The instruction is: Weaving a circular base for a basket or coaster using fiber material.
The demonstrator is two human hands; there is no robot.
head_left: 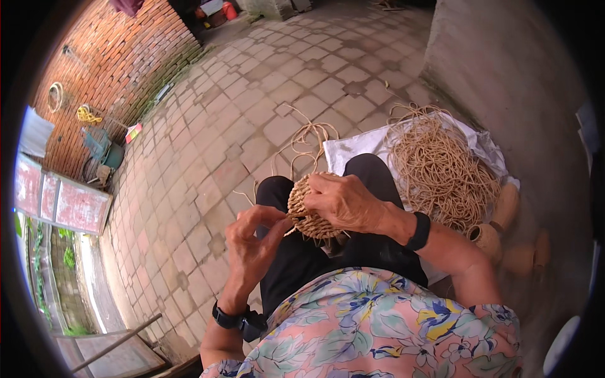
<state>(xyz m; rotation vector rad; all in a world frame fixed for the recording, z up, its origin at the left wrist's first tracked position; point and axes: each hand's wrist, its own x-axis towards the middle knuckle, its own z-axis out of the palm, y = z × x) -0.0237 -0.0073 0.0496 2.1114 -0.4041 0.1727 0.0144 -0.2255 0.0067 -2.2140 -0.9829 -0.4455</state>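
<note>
Over my lap is a small round woven piece point(315, 225) of tan cord, with rows of tight braided strands. My right hand point(343, 200) grips its upper right side, fingers bent over the rim. At its left edge my left hand point(255, 236) pinches thumb and forefinger together on a strand of cord point(290, 231). Loose cord ends point(309, 142) trail from beyond the piece onto the paving. What lies under the right fingers is hidden.
To my right, a big tangled heap of tan cord point(441, 173) lies on a white sheet point(343, 150). Beside it sit several tan woven vessels point(485, 239). A grey wall point(504, 82) closes the right side; a brick wall point(126, 63) stands far left, a slanted board point(63, 195) nearer.
</note>
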